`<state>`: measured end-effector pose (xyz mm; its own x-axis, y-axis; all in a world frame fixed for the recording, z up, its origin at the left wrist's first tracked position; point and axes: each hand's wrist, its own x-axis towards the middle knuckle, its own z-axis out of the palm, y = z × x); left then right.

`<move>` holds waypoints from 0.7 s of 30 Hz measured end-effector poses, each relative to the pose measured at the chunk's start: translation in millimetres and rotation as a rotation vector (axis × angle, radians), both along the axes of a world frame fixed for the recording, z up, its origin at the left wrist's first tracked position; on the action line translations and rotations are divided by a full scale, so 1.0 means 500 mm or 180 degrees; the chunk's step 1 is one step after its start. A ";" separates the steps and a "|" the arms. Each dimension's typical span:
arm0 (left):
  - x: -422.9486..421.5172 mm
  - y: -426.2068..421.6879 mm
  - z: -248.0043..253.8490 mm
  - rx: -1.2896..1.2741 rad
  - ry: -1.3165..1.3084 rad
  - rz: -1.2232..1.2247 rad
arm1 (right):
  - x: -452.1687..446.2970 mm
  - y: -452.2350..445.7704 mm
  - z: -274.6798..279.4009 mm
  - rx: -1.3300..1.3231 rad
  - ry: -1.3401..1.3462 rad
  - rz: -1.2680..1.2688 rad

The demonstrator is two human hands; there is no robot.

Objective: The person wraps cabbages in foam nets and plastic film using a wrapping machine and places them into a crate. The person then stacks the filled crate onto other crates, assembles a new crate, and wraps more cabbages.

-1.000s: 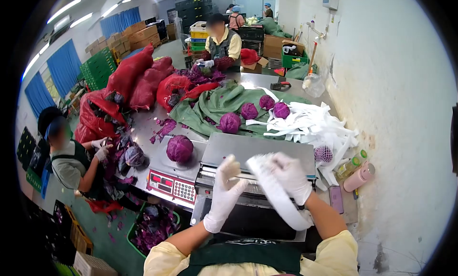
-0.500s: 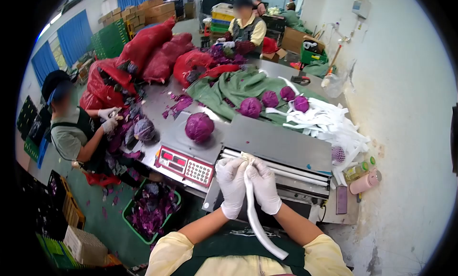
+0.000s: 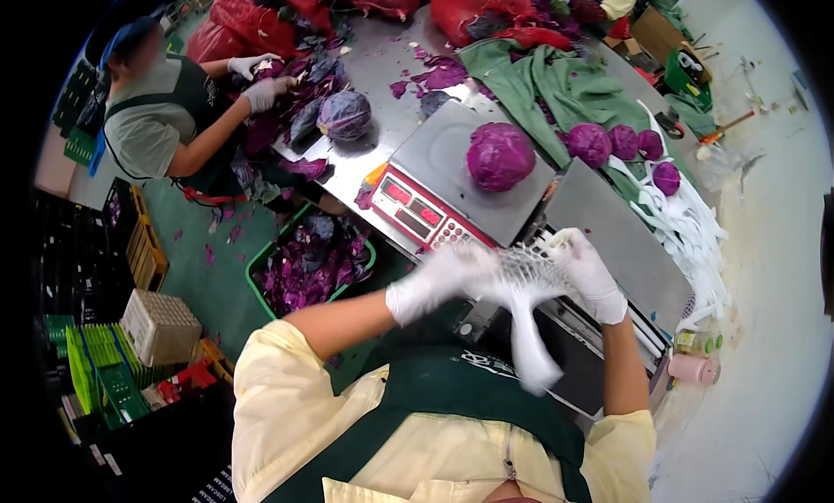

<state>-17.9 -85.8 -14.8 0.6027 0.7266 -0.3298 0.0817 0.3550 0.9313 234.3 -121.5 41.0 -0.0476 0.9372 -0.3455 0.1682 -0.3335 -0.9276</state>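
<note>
My two hands are in thin white gloves, up in front of my belly with a white net (image 3: 528,273) between them. My right hand (image 3: 591,273) pinches the edge of the net. My left hand (image 3: 443,279) is on the other side of it, but it is so blurry that I cannot tell if its fingers squeeze the net or spread inside it. The net is pulled wide here, so its little holes show, I think because my hands tug it apart. Its tail (image 3: 534,360) hangs down loose, since nothing holds that end. Just past my hands, a big purple cabbage (image 3: 501,156) sits on the flat plate of the scale (image 3: 415,211). The red numbers are on the near side, maybe so that I can read them. To the right is a flat metal machine (image 3: 612,225). Behind it, more purple cabbages (image 3: 591,144) rest in a row by the green cloth (image 3: 530,86), and its soft folds may stop them rolling. A heap of white nets (image 3: 695,242) lies beside them, probably there to be easy to reach. On the floor, a green basket (image 3: 254,273) holds torn leaves, close to the counter (image 3: 382,56), perhaps to catch scraps.
</note>
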 end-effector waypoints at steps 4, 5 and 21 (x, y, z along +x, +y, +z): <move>-0.039 0.261 0.000 0.1207 0.0723 0.1785 | 0.000 0.197 0.023 0.0399 -0.2067 0.0962; -0.041 0.317 -0.011 0.1998 0.1725 0.1707 | 0.017 0.281 -0.006 0.0419 -0.2544 0.0741; 0.021 0.291 -0.078 -0.2025 -0.2287 0.0555 | -0.124 0.274 -0.040 0.0475 -0.0088 -0.1034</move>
<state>-7.5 59.7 -53.9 0.7145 0.6381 -0.2871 -0.5323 0.7620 0.3689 172.5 15.5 21.0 0.2686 0.9421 -0.2008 0.1012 -0.2349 -0.9667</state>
